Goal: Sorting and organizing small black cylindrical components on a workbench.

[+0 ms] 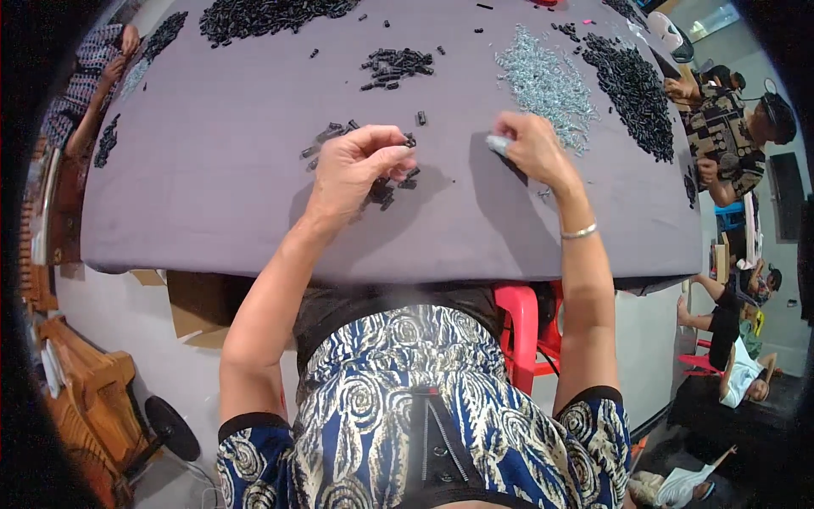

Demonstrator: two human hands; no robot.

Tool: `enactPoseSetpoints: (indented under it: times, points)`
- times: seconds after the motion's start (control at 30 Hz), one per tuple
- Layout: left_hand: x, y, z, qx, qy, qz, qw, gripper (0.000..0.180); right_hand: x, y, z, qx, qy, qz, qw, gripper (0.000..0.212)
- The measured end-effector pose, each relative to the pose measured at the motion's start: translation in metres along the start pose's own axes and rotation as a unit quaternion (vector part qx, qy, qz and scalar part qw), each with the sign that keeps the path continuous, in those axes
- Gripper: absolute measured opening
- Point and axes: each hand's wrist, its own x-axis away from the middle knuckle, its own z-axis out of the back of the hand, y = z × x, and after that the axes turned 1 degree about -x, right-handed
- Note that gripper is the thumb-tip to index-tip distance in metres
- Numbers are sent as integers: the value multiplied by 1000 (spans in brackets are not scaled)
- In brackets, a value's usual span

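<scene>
My left hand is closed in a pinch on a small black cylindrical piece at its fingertips. Beneath and around that hand lie several similar black pieces, partly hidden by it. One more black piece sits just beyond the fingertips. To the right, my right hand is raised over the table with its fingers drawn together. A pale wrapping shows at a fingertip, and whatever the fingers hold is hidden. The near end of a heap of small silvery screw-like parts is next to this hand.
A grey-purple cloth covers the table. A small black cluster lies mid-table, with larger black heaps at far left and right. Other people sit at the left and right edges. A red chair stands below.
</scene>
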Motion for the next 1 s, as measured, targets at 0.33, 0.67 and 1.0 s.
enactPoseSetpoints:
  times: [0.33, 0.67, 1.0]
  points:
    - [-4, -2, 16, 19, 16, 11, 1000, 14, -66, 3, -7, -98, 94, -16, 991, 12]
    - [-5, -1, 16, 2, 14, 16, 1000, 13, -30, 11, 8, -115, 33, 0, 993, 10]
    - [-1, -7, 6, 2, -15, 10, 1000, 13, -14, -9, -6, 17, -24, 13, 999, 17]
